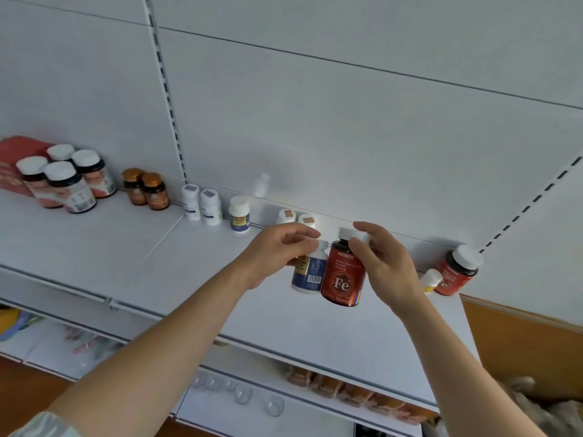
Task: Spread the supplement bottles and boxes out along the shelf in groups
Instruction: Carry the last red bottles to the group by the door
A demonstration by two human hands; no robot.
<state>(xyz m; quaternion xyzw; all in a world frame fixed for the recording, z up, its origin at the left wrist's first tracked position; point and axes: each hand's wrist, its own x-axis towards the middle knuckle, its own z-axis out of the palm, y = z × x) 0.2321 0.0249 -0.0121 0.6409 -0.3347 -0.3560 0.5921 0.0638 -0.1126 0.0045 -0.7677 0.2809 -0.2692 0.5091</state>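
A white shelf (94,247) runs left to right, seen from above; at its far left a red box (19,159) stands behind four dark bottles with white caps (63,181); next come two amber bottles with gold caps (146,190), then two small white bottles (202,203), then a single white bottle with a blue label (239,214), each cluster apart from the next, apparently sorted by kind. Near the middle, the left hand (277,250) curls its fingers round a blue-labelled white bottle (310,272), lifted off the shelf; just beside it the right hand (383,263) pinches the cap of a red iron bottle (344,275); likely both are headed for matching groups. Two white caps (296,217) show behind the hands. At the far right, a matching red bottle (457,269) and a small white and yellow bottle (430,280) stand at the shelf's end.
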